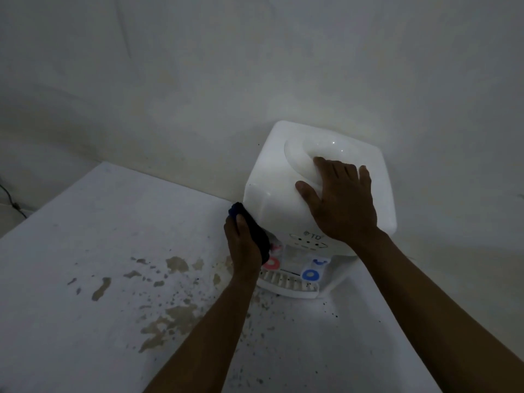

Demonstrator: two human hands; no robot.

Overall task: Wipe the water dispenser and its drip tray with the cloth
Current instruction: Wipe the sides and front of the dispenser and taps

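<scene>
- The white water dispenser (pixel 283 188) is being shown just at 3 o'clock of the view's centre, standing on a table (pixel 85 222) against a wall (pixel 198 66).
- Its drip tray (pixel 286 283) is sitting at its 6 o'clock, under a red tap (pixel 271 263) and a blue tap (pixel 310 275).
- A dark cloth (pixel 255 231) is being pressed on its 9 o'clock side, gripped by the left hand (pixel 243 245).
- Its top is being touched by the right hand (pixel 340 199), fingers spread flat.
</scene>
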